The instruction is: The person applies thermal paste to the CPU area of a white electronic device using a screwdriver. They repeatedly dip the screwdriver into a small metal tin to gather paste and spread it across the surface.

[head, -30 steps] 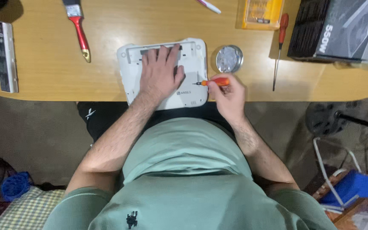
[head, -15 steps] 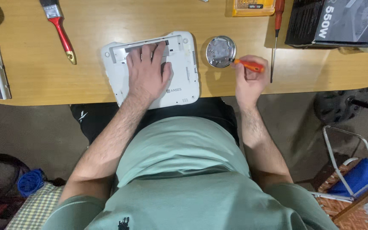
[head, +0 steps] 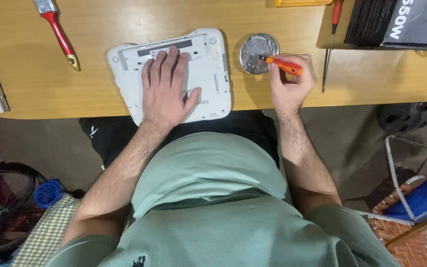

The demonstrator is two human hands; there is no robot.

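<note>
Two hands | left hand [head: 166, 91] flat on laptop [head: 208, 74] | right hand [head: 290, 81] grips screwdriver [head: 283, 64] | wooden table [head: 100, 84]

Pale wooden table [head: 35, 94] with rounded edge, dim grey-brown floor [head: 371, 123], white-framed chair [head: 411, 193] with blue seat

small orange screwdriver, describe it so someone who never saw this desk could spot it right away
On the wooden desk, look right of the white upturned laptop to the round shiny metal dish. The small orange-handled screwdriver is gripped in the right hand, its tip over that dish. Unlike the longer red-handled screwdriver lying beside it, it is short, orange and held.
</note>
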